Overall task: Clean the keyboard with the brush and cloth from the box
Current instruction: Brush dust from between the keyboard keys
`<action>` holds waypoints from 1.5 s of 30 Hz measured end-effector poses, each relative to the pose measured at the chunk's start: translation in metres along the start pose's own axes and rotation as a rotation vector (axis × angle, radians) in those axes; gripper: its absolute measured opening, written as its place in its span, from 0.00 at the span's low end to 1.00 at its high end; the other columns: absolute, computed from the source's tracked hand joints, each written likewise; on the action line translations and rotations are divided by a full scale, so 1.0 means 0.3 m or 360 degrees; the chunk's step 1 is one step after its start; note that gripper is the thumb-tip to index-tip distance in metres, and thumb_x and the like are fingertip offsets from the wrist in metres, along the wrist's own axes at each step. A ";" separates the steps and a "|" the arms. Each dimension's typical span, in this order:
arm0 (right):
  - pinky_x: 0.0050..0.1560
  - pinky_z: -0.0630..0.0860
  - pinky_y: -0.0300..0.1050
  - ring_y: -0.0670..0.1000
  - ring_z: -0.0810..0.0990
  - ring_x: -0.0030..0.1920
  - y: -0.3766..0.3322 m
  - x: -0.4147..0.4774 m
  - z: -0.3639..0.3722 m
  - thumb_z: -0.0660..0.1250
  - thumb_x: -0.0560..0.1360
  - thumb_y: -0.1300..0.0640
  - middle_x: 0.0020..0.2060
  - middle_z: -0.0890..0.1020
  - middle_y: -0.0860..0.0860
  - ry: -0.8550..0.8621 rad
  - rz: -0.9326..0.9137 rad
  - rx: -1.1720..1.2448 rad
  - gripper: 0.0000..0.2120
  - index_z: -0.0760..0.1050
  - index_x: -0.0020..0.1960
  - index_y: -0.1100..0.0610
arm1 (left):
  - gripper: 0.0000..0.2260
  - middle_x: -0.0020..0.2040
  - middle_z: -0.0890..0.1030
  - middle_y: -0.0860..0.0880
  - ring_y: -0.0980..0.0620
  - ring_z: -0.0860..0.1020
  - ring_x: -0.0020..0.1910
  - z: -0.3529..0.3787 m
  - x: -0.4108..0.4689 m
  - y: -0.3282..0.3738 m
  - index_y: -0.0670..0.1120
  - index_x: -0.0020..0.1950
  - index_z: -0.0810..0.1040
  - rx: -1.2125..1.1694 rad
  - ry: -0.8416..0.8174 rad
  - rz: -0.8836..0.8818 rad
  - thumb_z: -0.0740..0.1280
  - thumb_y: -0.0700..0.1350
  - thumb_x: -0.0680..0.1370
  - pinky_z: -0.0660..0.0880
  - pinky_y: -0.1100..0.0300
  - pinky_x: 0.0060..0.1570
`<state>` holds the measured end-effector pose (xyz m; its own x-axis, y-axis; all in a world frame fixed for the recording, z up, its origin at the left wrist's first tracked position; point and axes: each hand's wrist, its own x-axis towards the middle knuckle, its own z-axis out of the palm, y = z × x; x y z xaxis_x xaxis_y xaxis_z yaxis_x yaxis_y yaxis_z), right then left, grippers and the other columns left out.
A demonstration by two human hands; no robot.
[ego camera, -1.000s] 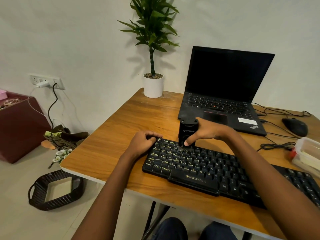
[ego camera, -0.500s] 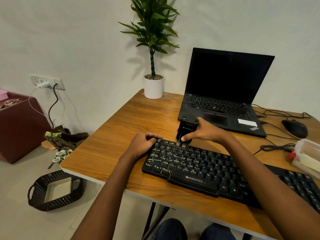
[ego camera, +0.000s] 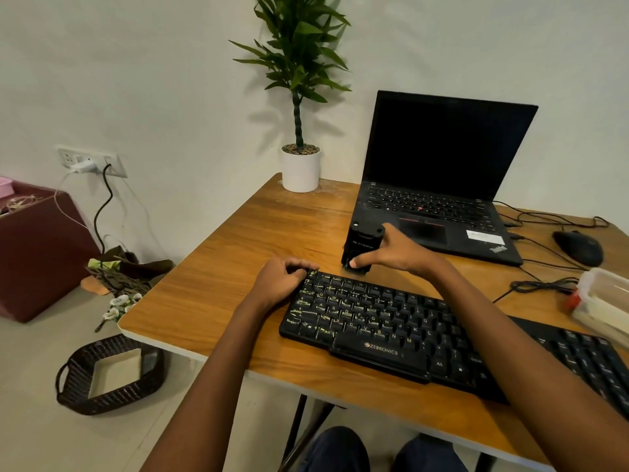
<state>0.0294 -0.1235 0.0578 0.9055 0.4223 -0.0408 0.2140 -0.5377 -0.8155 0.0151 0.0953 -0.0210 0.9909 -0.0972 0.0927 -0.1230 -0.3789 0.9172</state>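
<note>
My right hand [ego camera: 394, 253] grips the black brush [ego camera: 362, 248], thumb on its near face and fingers curled round the far side. I hold the brush upright at the far edge of the keyboard [ego camera: 391, 330], at about 11 o'clock from the keyboard's middle. I cannot tell whether its bristles touch the keys or the table [ego camera: 218, 287].

My left hand [ego camera: 284, 281] sits at 10 o'clock, fingers curled over the keyboard's far-left corner and holding it. The clear plastic box [ego camera: 604, 301] lies at 3 o'clock, just beside the keyboard. The open laptop [ego camera: 439, 185] stands at 12 o'clock, the mouse [ego camera: 578, 248] at 2 o'clock.
</note>
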 end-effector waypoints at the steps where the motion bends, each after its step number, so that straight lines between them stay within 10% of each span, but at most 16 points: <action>1: 0.56 0.75 0.49 0.55 0.80 0.51 -0.004 0.000 -0.004 0.73 0.68 0.66 0.48 0.81 0.59 -0.0020 0.0012 0.0011 0.15 0.75 0.53 0.63 | 0.15 0.56 0.82 0.47 0.52 0.78 0.55 -0.001 0.000 0.001 0.52 0.49 0.82 -0.0003 0.0007 0.0000 0.62 0.34 0.78 0.74 0.57 0.57; 14: 0.53 0.75 0.46 0.55 0.77 0.55 -0.002 0.010 -0.001 0.73 0.68 0.64 0.52 0.78 0.57 -0.0103 0.0083 0.0062 0.20 0.70 0.56 0.58 | 0.13 0.53 0.82 0.48 0.53 0.78 0.53 0.001 0.002 -0.001 0.46 0.52 0.83 -0.0032 0.0010 0.0006 0.61 0.33 0.78 0.76 0.58 0.54; 17: 0.46 0.76 0.32 0.46 0.76 0.46 -0.010 0.010 0.003 0.73 0.69 0.63 0.46 0.76 0.51 -0.0178 0.0131 0.0049 0.15 0.69 0.50 0.54 | 0.14 0.53 0.82 0.48 0.54 0.78 0.53 -0.001 0.003 -0.003 0.48 0.51 0.83 -0.0034 0.0003 0.0023 0.61 0.33 0.78 0.75 0.60 0.54; 21: 0.59 0.74 0.49 0.53 0.77 0.56 -0.010 0.022 0.009 0.77 0.60 0.52 0.54 0.78 0.55 -0.0124 0.0141 0.0047 0.31 0.70 0.59 0.58 | 0.15 0.54 0.82 0.47 0.51 0.79 0.55 -0.002 0.004 -0.010 0.53 0.48 0.83 -0.0048 0.0001 -0.0002 0.62 0.34 0.77 0.75 0.52 0.59; 25: 0.54 0.72 0.45 0.54 0.77 0.51 0.004 0.034 0.009 0.73 0.68 0.65 0.46 0.78 0.53 -0.0108 0.0149 0.0007 0.15 0.71 0.51 0.56 | 0.16 0.55 0.82 0.46 0.52 0.78 0.55 0.000 0.000 -0.004 0.52 0.48 0.82 -0.0040 -0.0012 0.0012 0.62 0.33 0.78 0.75 0.55 0.57; 45: 0.56 0.74 0.46 0.53 0.77 0.55 0.016 0.057 0.035 0.75 0.66 0.61 0.52 0.78 0.55 -0.0035 0.0081 0.0076 0.23 0.70 0.58 0.59 | 0.14 0.53 0.82 0.49 0.52 0.78 0.55 0.000 0.008 -0.011 0.51 0.50 0.83 0.0004 -0.0008 -0.0007 0.62 0.35 0.78 0.74 0.52 0.60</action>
<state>0.0421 -0.1111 0.0470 0.9065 0.4114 -0.0949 0.1499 -0.5238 -0.8386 0.0180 0.0962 -0.0240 0.9912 -0.1001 0.0865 -0.1186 -0.3818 0.9166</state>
